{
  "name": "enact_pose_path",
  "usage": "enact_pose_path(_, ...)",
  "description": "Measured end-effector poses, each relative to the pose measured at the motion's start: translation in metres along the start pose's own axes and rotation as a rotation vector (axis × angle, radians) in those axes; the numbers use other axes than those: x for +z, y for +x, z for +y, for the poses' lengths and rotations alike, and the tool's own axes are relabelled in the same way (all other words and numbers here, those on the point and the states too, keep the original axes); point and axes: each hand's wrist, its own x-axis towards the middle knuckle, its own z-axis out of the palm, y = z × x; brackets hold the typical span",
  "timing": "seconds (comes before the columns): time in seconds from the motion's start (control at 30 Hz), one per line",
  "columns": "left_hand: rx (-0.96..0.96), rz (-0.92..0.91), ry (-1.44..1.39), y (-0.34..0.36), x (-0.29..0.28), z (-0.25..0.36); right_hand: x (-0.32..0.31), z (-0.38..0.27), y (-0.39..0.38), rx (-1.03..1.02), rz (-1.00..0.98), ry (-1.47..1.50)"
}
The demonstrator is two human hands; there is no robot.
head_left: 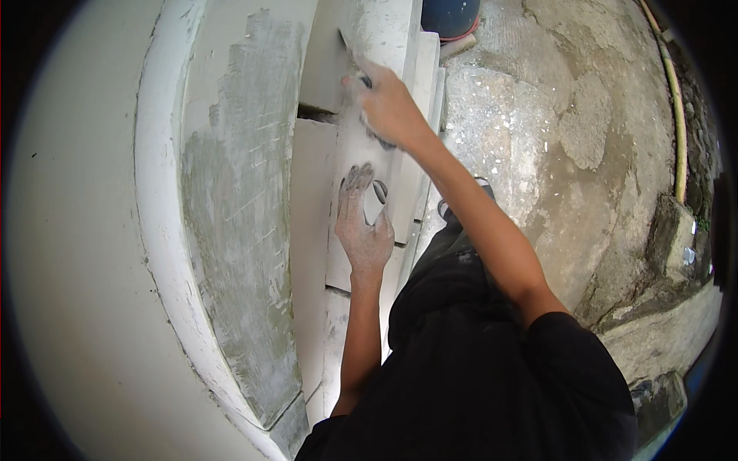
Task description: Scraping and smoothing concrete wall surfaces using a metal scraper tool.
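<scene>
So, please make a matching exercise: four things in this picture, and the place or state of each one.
Things:
1. left hand
2. right hand
3. blue container
4. yellow hose

Descriptions:
A. along the right rim, on the ground
B. flat on the white moulding, dusty fingers spread
C. top edge, on the concrete
D. raised higher, pressing a tool to the plaster

Pairs: 1-B, 2-D, 3-C, 4-A

Off to the right, cracked, patchy concrete ground (584, 138); a yellow hose (678, 131) curves along its far right edge, and a dark blue barrel (450, 15) stands at the far end.
</scene>
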Motion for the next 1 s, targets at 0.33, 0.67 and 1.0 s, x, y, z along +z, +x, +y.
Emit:
enact_pose_path(0.33, 0.037, 0.019, -0.002, 0.002, -0.001, -0.001, -0.018, -0.009, 0.044, 0.205, -0.18, 0.035)
enact_pose_path(0.67, 0.03, 0.042, -0.011, 0.002, -0.001, -0.004, -0.025, -0.007, 0.008, 0.017, -0.148, -0.012)
enact_pose_path(1.0, -0.213, 0.385, -0.21, -0.016, -0.002, -0.01, -0.012, -0.03, -0.085, 0.057, -0.308, 0.288)
